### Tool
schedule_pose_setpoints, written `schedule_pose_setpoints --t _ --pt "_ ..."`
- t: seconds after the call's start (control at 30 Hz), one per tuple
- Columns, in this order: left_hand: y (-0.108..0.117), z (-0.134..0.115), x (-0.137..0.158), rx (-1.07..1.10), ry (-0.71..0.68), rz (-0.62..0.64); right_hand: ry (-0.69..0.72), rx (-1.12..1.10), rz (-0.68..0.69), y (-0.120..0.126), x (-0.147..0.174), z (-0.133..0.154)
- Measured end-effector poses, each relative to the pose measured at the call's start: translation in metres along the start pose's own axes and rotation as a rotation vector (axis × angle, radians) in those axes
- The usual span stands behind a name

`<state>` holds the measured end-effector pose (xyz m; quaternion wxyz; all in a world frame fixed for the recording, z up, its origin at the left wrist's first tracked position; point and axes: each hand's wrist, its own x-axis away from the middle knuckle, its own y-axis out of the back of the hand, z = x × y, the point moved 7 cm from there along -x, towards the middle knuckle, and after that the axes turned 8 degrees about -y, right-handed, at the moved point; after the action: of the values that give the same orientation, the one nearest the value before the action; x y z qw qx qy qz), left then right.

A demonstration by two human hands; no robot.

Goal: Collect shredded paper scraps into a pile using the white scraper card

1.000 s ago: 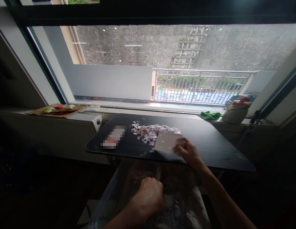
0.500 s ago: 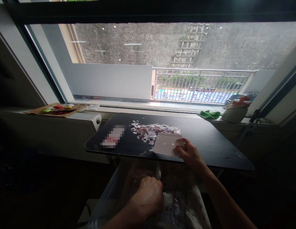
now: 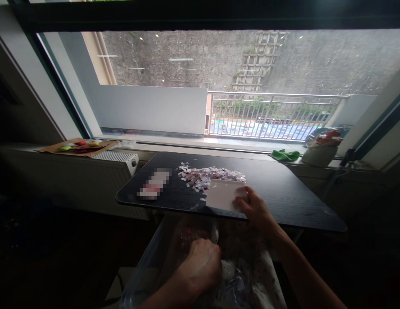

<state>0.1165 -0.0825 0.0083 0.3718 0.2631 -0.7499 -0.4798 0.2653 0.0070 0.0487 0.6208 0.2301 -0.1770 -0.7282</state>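
Observation:
My right hand (image 3: pixel 256 208) grips the right edge of a shallow white tray (image 3: pixel 222 198), thumb on its upper face. The tray lies at the front edge of the black table (image 3: pixel 277 184), with a few tiny scraps near its far left corner. Touching or just beyond its far edge is a heap of small paper scraps (image 3: pixel 200 175), mostly white and pinkish. Below the table, my left hand (image 3: pixel 204 259) is closed in a fist above a clear plastic container (image 3: pixel 148 262). What its fingers hold, if anything, is hidden from me.
A blurred-out white and red item (image 3: pixel 154 183) lies on the table's left. On the sill are a green cloth (image 3: pixel 285 155) and a pale pot (image 3: pixel 320 155). A radiator (image 3: pixel 116 159) and cardboard with colourful pieces (image 3: pixel 75 147) stand left. Crumpled plastic (image 3: pixel 235 285) lies below.
The tray has shifted slightly left and tilted, its far rim now showing more clearly. My left hand holds nearly the same position.

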Motion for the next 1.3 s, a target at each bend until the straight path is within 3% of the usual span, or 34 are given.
schedule_pose_setpoints --t 0.17,0.63,1.3 --pt "-0.002 0.001 -0.001 -0.004 -0.014 -0.027 0.006 -0.016 -0.048 0.009 0.000 -0.001" --pt "-0.004 0.002 -0.001 0.000 -0.023 -0.007 0.019 -0.113 -0.012 -0.008 -0.006 0.009" --pt "0.006 -0.006 0.003 0.012 -0.024 0.022 0.235 0.183 0.007 -0.013 0.020 0.057"
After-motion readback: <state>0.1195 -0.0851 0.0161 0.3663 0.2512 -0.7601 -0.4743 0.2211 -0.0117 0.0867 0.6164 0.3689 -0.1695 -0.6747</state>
